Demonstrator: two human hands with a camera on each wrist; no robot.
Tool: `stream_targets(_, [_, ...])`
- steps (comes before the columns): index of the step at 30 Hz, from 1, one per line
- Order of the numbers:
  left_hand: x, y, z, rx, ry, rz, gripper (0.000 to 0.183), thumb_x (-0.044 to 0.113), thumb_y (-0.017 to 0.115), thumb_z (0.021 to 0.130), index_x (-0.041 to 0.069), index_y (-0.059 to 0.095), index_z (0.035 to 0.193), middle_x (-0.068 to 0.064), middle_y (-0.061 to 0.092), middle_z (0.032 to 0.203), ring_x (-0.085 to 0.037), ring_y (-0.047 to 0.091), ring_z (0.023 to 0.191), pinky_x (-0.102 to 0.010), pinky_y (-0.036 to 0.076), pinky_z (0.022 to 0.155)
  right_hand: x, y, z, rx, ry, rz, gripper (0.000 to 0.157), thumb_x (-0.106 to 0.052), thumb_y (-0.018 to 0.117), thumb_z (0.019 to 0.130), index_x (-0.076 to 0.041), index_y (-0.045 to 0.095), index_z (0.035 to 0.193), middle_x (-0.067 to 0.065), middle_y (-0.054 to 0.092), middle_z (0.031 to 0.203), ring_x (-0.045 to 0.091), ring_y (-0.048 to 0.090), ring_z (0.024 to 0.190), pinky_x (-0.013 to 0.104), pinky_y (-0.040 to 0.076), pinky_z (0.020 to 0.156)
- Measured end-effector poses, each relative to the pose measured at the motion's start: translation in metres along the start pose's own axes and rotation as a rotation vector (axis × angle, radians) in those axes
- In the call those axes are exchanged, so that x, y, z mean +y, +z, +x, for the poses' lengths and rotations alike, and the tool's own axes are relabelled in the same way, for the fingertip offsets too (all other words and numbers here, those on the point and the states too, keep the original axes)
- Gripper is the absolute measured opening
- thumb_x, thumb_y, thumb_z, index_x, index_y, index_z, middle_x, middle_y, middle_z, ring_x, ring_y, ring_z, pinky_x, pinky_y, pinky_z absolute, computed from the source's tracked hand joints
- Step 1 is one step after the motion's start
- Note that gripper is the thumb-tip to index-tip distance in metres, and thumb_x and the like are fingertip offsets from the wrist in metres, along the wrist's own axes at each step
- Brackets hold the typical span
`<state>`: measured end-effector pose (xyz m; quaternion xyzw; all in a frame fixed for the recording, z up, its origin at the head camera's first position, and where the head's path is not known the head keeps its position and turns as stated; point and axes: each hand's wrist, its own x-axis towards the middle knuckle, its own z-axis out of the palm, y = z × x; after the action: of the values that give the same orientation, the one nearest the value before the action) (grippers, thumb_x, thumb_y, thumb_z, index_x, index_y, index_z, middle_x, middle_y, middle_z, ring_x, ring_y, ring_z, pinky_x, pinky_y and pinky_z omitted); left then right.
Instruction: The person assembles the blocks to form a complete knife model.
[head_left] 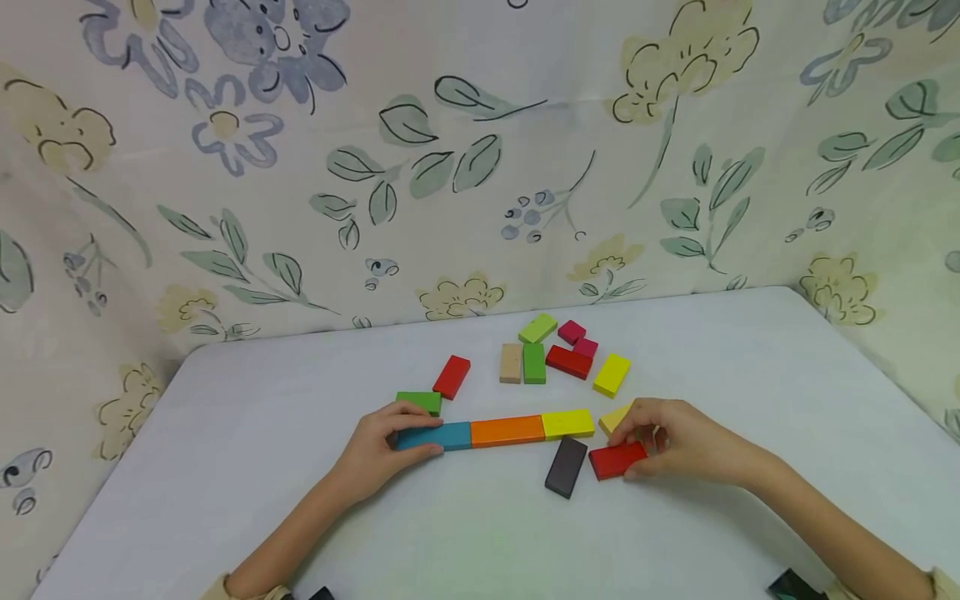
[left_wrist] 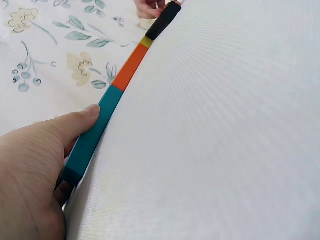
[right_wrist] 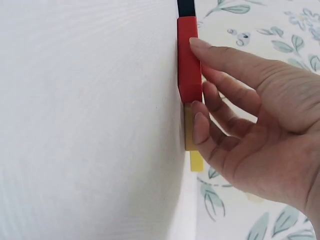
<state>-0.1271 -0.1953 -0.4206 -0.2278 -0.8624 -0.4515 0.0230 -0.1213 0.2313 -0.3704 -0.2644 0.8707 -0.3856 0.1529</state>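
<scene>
In the head view a blue block point(head_left: 447, 436), an orange block point(head_left: 507, 431) and a yellow block point(head_left: 567, 423) lie end to end in a row on the white table. My left hand point(head_left: 375, 447) grips the blue block's left end, thumb on the near side and fingers on the far side. To the right, my right hand point(head_left: 688, 439) pinches a red block point(head_left: 613, 461) at its right end; the right wrist view shows the thumb against the red block point(right_wrist: 189, 65). A black block point(head_left: 566, 468) lies aslant between the row and the red block. Part of a pale yellow block point(head_left: 613, 419) hides behind the right fingers.
Beyond the left hand lie a green block point(head_left: 420, 402) and another red block point(head_left: 452, 377). Farther back is a loose cluster with a tan block point(head_left: 511, 363), a yellow block point(head_left: 612, 375) and several others. A flowered cloth point(head_left: 465, 250) hangs behind the table.
</scene>
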Motion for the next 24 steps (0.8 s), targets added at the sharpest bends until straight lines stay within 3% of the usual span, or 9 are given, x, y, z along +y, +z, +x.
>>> stream_targets(12, [-0.001,0.0,0.0,-0.009,-0.018,-0.02,0.031,0.016,0.088,0.087,0.015,0.082,0.117,0.003,0.072,0.114,-0.016,0.062,0.109,-0.02,0.055,0.088,0.012,-0.009,0.004,0.055,0.042,-0.072,0.03,-0.022,0.089,0.085,-0.012,0.077,0.111,-0.003,0.067,0.104,0.012,0.059,0.087,0.022,0.057,0.073])
stream_targets(18, [0.001,-0.001,0.0,-0.009,-0.033,-0.018,0.031,0.017,0.089,0.086,0.016,0.082,0.117,0.003,0.072,0.114,-0.017,0.061,0.109,-0.02,0.054,0.085,0.017,-0.015,0.01,0.081,0.027,-0.076,0.032,-0.017,0.089,0.085,-0.008,0.077,0.113,-0.001,0.067,0.104,0.013,0.058,0.089,0.021,0.057,0.074])
stream_targets(24, [0.001,-0.001,0.0,-0.011,-0.04,-0.014,0.031,0.017,0.088,0.087,0.016,0.082,0.117,0.005,0.072,0.114,-0.017,0.062,0.111,-0.021,0.055,0.091,0.019,-0.017,0.018,0.1,0.008,-0.071,0.033,-0.017,0.089,0.085,-0.007,0.077,0.114,-0.001,0.069,0.105,0.014,0.059,0.09,0.022,0.058,0.074])
